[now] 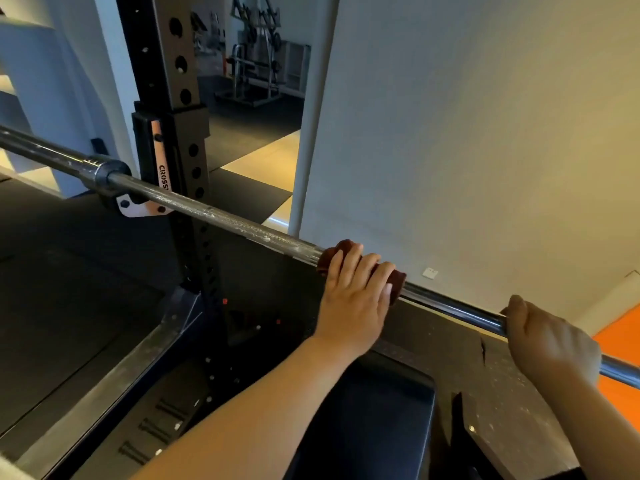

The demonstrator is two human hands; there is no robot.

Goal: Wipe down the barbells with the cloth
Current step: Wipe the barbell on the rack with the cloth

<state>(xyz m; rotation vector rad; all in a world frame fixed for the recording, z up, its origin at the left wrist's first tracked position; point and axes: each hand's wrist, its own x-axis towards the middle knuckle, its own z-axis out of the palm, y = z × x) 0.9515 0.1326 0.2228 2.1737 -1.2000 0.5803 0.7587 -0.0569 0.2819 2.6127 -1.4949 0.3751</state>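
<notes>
Head cam, single frame.

Barbell (221,216) runs diagonally, upper L to lower R. Its shaft is seated in the J-hook (138,206) on the rack upright (176,64). The collar (107,173) sits just outboard (L) of the hook, and the sleeve carries on to the L frame edge. Shaft betw. hook and cloth is knurled w/ pale chalky specks. Shaft R of the cloth looks smooth and shiny.

Cloth (398,284) is dark red and wrapped round the shaft, inboard of the upright, approx mid-bar as seen.

L hand (353,299) has an overhand grip on the cloth. Fingers are curled over the top of the bar w/ cloth bunched under them, and cloth shows on both sides of the fingers. Thumb is hidden.

R hand (550,344) is closed round the bare shaft further R, apart from the cloth, w/ a stretch of bare steel betw. the two hands.

Below the bar a black bench pad (374,410) sits under the L forearm. The rack base beam (104,386) rests on a dark rubber floor (69,271).

Behind is a pale wall (485,133) w/ a small white socket plate (430,273) low down. There is an orange patch (620,341) at the R edge. An opening L of the wall shows another room w/ gym machines (256,46), too blurry to ID.
</notes>
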